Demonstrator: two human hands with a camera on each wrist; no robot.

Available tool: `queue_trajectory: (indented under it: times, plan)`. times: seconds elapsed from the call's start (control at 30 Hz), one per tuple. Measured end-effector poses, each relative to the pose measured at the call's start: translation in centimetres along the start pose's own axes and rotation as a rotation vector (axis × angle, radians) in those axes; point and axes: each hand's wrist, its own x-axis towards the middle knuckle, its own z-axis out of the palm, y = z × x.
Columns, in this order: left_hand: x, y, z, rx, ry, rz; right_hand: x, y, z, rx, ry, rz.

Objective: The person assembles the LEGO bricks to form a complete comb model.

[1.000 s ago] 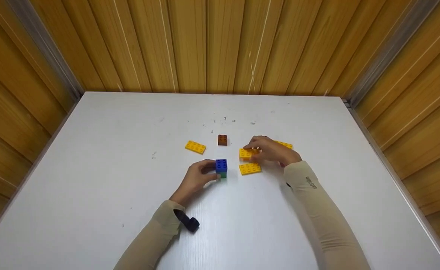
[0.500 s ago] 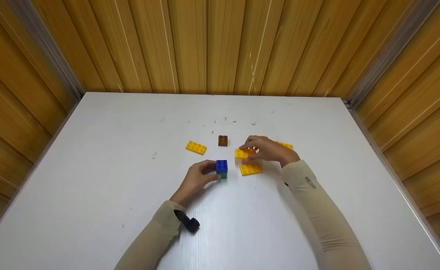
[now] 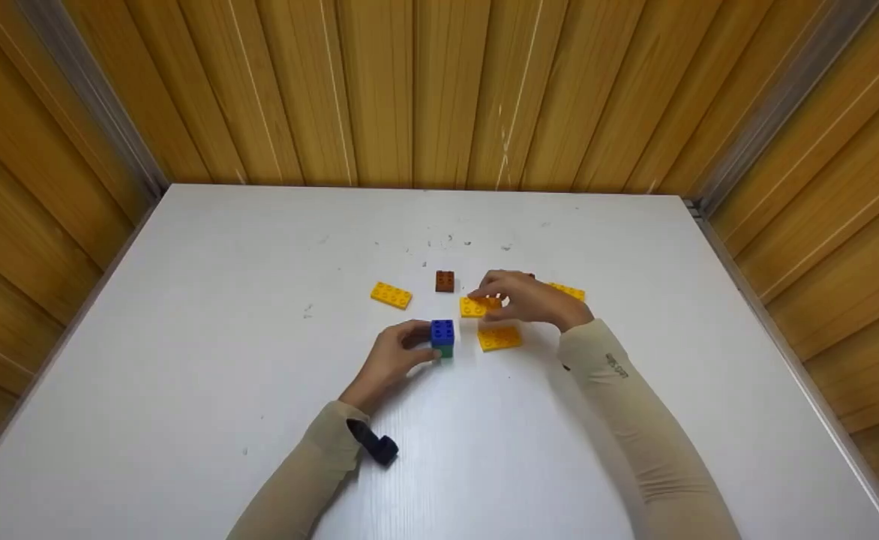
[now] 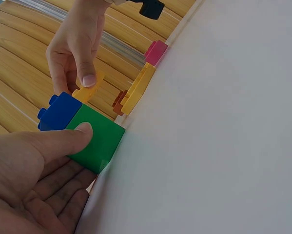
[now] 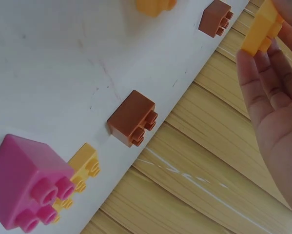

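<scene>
1. A green toy brick [image 4: 104, 136], topped by a blue toy brick [image 3: 442, 331], is held upright on the counter [image 3: 184, 375] in the grip of the left hand [image 3: 396, 349].
2. A yellow studded plate [image 3: 472, 307] is pinched, raised beyond and right, by the right hand [image 3: 531, 298].
3. One join appears done; the pinched plate is not yet attached.
4. Other yellow plates [image 3: 499, 340], brown bricks [image 3: 445, 281] and a pink brick [image 5: 29, 185] are left loose.

White, flecked dark grey, across the counter [image 3: 184, 337]. Blue on the top brick [image 3: 442, 328], green on the bottom brick [image 4: 98, 134]. Plain yellow on four flat bricks [image 3: 471, 307]. Brown on the two bricks [image 3: 445, 281] nearest the counter's far edge, bright pink on one more brick [image 5: 29, 180]. Honey-brown wood grain on the wall [image 3: 376, 90]. Beige on the sleeves [image 3: 638, 420], dark lettering [image 3: 616, 366] on the right one; black on the strap [image 3: 362, 433].
</scene>
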Motion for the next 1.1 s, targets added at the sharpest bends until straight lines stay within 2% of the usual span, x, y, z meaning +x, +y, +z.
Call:
queue_trajectory:
  times: [0.03,0.1,0.13,0.2,0.43,0.8,1.1]
  plan:
    - [0.3,0.0,0.3,0.0,0.008,-0.026,0.5,1.2,0.4,0.005,-0.013,0.001]
    - [1.8,-2.7,1.0,0.014,0.037,-0.041,1.8,4.8,1.7,-0.011,-0.035,-0.024]
    - [2.0,-2.8,1.2,0.012,0.047,-0.057,2.3,6.3,2.2,-0.009,-0.041,-0.064]
    - [2.5,-3.8,1.3,0.002,0.051,-0.077,2.8,7.0,2.5,0.008,-0.041,-0.064]
    - [2.7,-4.0,1.1,0.016,0.035,-0.057,3.1,6.4,2.7,-0.008,-0.029,-0.072]
    - [2.7,-3.9,1.1,0.015,0.03,-0.089,3.1,6.0,2.8,0.012,-0.031,-0.121]
    - [2.7,-3.9,1.1,0.007,0.037,-0.098,3.2,5.4,2.9,0.018,-0.049,-0.121]
